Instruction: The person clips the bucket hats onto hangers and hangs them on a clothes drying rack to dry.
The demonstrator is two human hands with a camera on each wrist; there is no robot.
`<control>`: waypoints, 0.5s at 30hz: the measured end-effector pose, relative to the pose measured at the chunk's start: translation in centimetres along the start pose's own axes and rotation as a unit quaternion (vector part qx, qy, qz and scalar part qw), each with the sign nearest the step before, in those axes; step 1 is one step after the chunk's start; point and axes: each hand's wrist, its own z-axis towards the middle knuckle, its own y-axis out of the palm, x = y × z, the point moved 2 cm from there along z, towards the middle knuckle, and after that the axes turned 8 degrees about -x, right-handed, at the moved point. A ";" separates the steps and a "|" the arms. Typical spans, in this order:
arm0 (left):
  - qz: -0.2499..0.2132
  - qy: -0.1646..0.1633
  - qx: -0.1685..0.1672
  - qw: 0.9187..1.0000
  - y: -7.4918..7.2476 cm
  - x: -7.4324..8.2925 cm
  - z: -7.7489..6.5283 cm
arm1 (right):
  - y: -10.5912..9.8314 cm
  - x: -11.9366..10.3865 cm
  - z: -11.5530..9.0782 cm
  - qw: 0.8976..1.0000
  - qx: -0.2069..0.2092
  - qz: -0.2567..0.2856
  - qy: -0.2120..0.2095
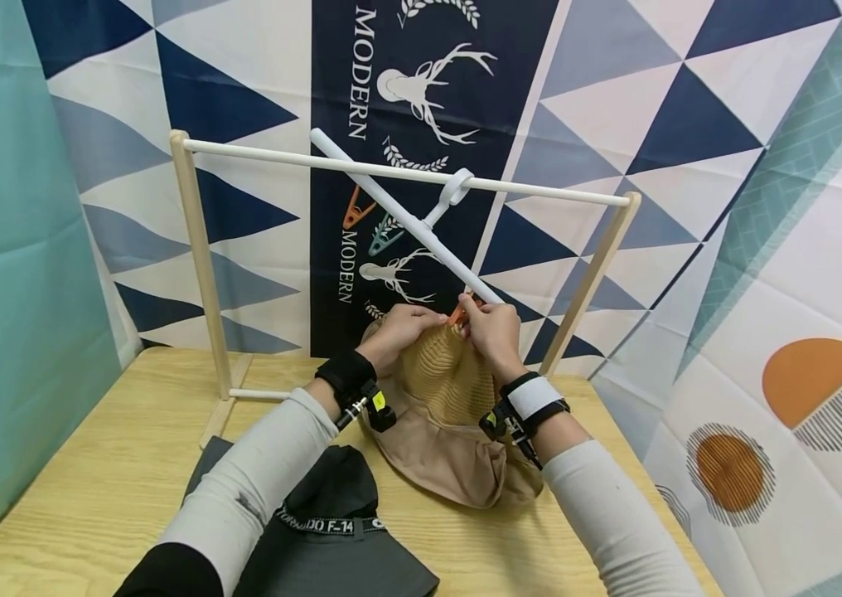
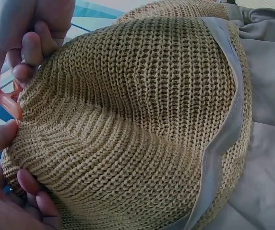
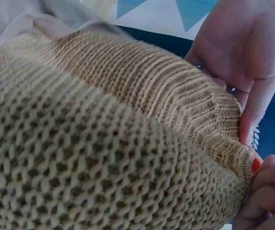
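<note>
One table [image 1: 55,497], one rack [image 1: 540,190], one hanger [image 1: 399,212] tilting off its rail. Two hats: the dark hat [image 1: 331,555] on the table, and this tan hat [image 1: 443,373] below the hanger's low end. Light, soft, floppy, I'd say; best held by the bunched crown. My left hand [image 1: 400,332] pinches that knit, my right hand [image 1: 494,336] pinches an orange clip [image 1: 458,315]. Three clips, two up the hanger.

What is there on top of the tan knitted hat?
At the tip of the tan knitted hat, an orange clip is partly visible. The right hand pinches it; the left hand holds the knit beside it. The rest is covered by hands and knit, so its bite cannot be seen.
</note>
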 end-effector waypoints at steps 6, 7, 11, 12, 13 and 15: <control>0.023 0.026 0.017 0.999 0.1 -0.3 -0.2 | 0.1 0.2 0.0 1.000 0.000 0.014 0.017; 0.028 0.033 0.020 0.999 0.1 -0.3 -0.2 | 0.1 0.2 0.0 1.000 0.001 0.011 0.017; 0.059 0.078 0.032 0.995 0.1 -0.4 -0.3 | 0.0 0.3 -0.1 1.000 0.000 0.012 0.014; 0.069 0.089 0.035 0.993 0.1 -0.4 -0.3 | -0.1 0.3 -0.1 1.000 -0.002 0.015 0.014; 0.076 0.099 0.036 0.991 0.1 -0.4 -0.3 | -0.1 0.3 -0.1 1.000 -0.004 0.018 0.013; 0.091 0.114 0.036 0.989 0.0 -0.3 -0.5 | -0.2 0.3 -0.2 1.000 -0.006 0.026 0.012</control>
